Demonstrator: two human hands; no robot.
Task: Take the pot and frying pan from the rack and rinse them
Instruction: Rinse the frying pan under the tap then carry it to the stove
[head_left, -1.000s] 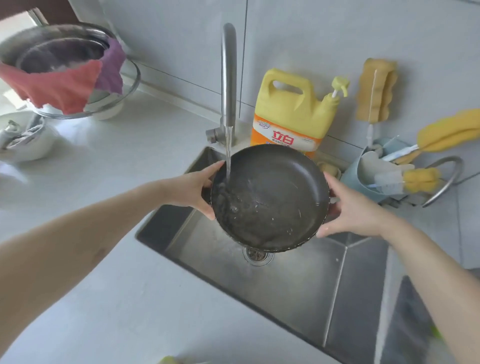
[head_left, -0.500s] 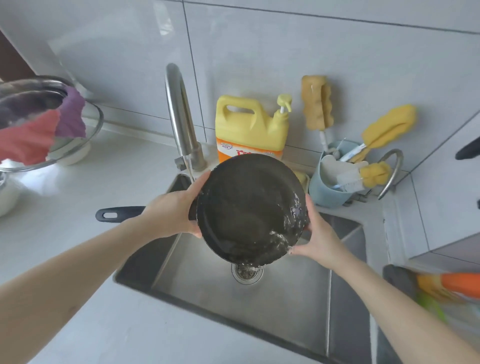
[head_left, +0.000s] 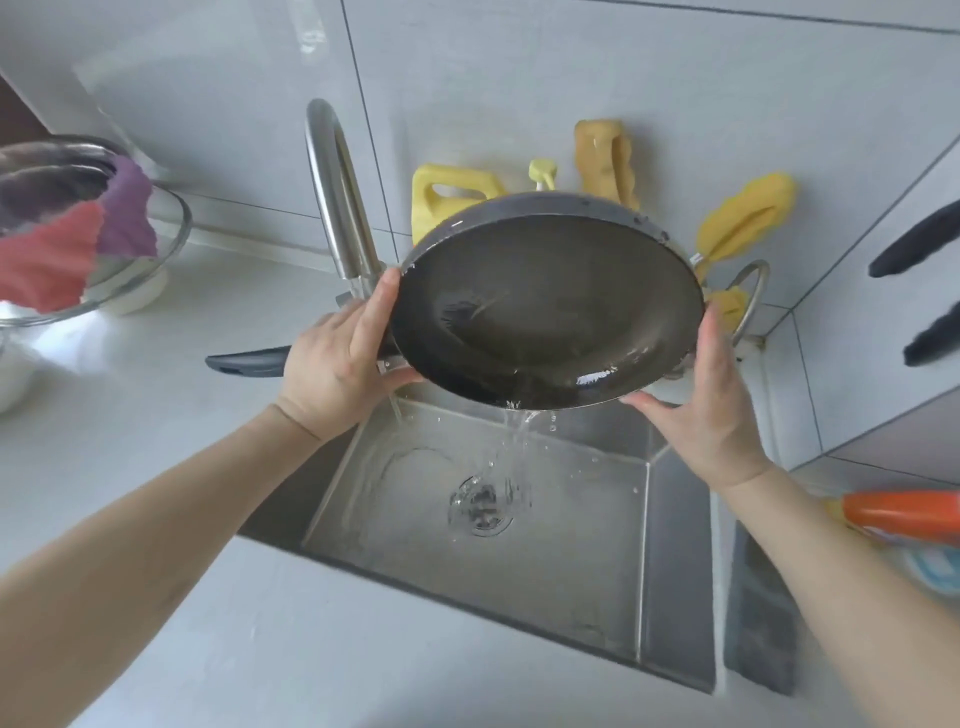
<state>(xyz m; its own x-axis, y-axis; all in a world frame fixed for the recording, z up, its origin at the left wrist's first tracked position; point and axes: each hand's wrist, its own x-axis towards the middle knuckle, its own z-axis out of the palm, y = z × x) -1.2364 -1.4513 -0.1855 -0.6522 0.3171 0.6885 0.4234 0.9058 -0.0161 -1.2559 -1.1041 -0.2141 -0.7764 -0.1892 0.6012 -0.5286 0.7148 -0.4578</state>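
Observation:
The dark frying pan (head_left: 545, 306) hangs tilted above the steel sink (head_left: 675, 582), its inside facing me, and water pours off its lower rim onto the drain (head_left: 483, 506). My left hand (head_left: 337, 364) grips the pan where its black handle meets the left rim; the handle sticks out to the left. My right hand (head_left: 711, 415) holds the right rim with fingers spread. A thin stream still runs from the curved tap (head_left: 337, 197) behind my left hand. The pot is not clearly in view.
A metal bowl (head_left: 88, 234) draped with red and purple cloths stands at the left on the white counter (head_left: 156, 405). Yellow detergent jug (head_left: 447, 202), sponges and brushes line the back wall. An orange bottle (head_left: 904, 512) lies at the right; black handles hang at upper right.
The pan has been lifted out of the tap's stream and tipped toward me, so the water in it now spills into the sink. Both hands kept their hold.

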